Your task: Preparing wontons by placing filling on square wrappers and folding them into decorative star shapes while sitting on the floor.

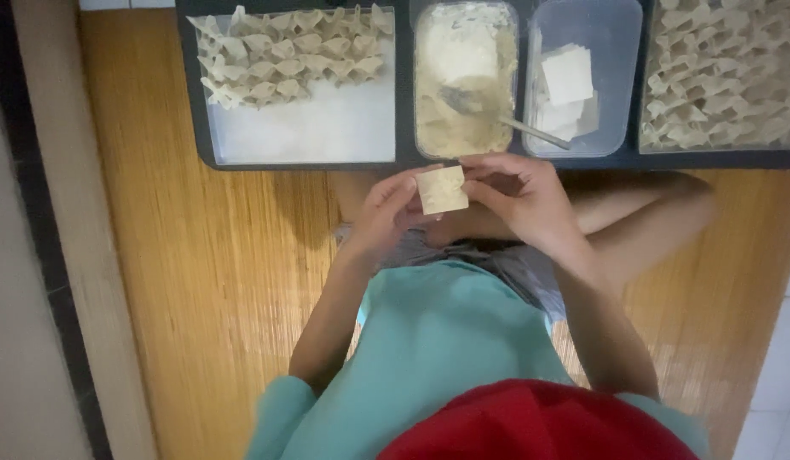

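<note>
the light over me is soft and fairly dim, warm on the bamboo mat [199, 281]. my arms throw faint shadows beneath them. the whole picture is slightly blurred, grainy, with washed-out whites at the top.

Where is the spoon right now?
In the head view, the spoon lies in the tub of filling at top middle, its handle poking toward the wrapper tub, just above the right hand.

The right-hand tray of folded dumplings [726, 77] runs off the top and right edges. The spoon's bowl [463, 100] sinks into the filling, blurred. The wrapper's [442, 189] lower corners hide behind the fingertips [409, 184] of both hands.
</note>
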